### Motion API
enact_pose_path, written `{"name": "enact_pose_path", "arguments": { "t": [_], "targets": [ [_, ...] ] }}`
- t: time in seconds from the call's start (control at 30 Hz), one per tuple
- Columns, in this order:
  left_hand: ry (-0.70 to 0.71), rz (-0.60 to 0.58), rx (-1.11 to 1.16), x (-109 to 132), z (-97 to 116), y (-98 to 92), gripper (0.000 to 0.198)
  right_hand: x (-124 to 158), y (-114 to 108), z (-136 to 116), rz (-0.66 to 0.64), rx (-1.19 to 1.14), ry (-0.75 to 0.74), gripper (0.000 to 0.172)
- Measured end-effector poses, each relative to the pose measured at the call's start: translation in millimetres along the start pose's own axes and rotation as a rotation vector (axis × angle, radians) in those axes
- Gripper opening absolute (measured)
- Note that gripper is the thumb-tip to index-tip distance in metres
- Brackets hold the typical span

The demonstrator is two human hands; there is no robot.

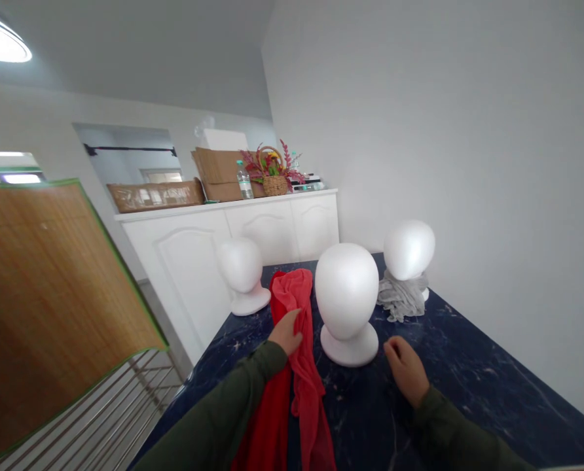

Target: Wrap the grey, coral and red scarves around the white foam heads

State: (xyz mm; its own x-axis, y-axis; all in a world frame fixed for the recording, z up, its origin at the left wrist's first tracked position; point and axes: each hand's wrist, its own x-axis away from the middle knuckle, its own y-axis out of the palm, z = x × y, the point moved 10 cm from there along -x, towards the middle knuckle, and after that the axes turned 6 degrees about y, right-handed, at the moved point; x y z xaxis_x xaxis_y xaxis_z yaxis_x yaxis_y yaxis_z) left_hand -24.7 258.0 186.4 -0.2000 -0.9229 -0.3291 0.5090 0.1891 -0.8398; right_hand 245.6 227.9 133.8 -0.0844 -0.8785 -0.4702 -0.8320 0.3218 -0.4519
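My left hand is closed on a coral-red scarf, which lies lengthwise over the dark marbled table. Beneath and beside the scarf is a deeper red cloth. A white mannequin head stands upright in the middle, just right of the scarf. My right hand is curled shut near the table, to the right of that head's base and apart from it; nothing shows between its fingers. A second white mannequin head is at the back left. At the back right is a third head with a grey scarf bunched around its base.
The dark blue marbled table runs along a plain wall on the right. Behind it a white cabinet bears cardboard boxes, a water bottle and a flower basket. A wooden board and metal rack are at left.
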Motion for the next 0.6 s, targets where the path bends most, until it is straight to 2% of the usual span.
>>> {"name": "enact_pose_path", "arguments": {
  "t": [0.03, 0.1, 0.13, 0.2, 0.3, 0.37, 0.47, 0.53, 0.6],
  "targets": [
    [0.062, -0.029, 0.064, 1, 13, 14.5, 0.067, -9, -8, 6, 0.093, -0.028, -0.002, 0.029],
    [0.178, -0.053, 0.239, -1, 42, 38.2, 0.082, -24, -6, 9, 0.179, -0.080, -0.050, 0.039],
    [0.213, -0.048, 0.331, -3, 55, 47.4, 0.090, -30, 4, 9, 0.159, -0.108, -0.080, 0.044],
    [0.211, -0.020, 0.497, -11, 71, 64.0, 0.095, -38, 31, 9, 0.037, -0.162, -0.111, 0.047],
    [0.053, 0.045, 0.629, -20, 67, 87.7, 0.085, -37, 61, 10, -0.145, -0.216, -0.143, 0.050],
    [-0.041, 0.105, 0.658, -22, 59, 95.2, 0.079, -33, 63, 7, -0.187, -0.225, -0.173, 0.052],
    [-0.087, 0.168, 0.617, -19, 50, 85.1, 0.077, -28, 55, -3, -0.204, -0.255, -0.217, 0.049],
    [-0.099, 0.205, 0.562, -10, 41, 61.8, 0.076, -28, 49, -8, -0.183, -0.272, -0.213, 0.046],
    [-0.132, 0.262, 0.488, 7, 19, 27.2, 0.072, -29, 45, -7, -0.146, -0.275, -0.174, 0.044]
  ]
}}
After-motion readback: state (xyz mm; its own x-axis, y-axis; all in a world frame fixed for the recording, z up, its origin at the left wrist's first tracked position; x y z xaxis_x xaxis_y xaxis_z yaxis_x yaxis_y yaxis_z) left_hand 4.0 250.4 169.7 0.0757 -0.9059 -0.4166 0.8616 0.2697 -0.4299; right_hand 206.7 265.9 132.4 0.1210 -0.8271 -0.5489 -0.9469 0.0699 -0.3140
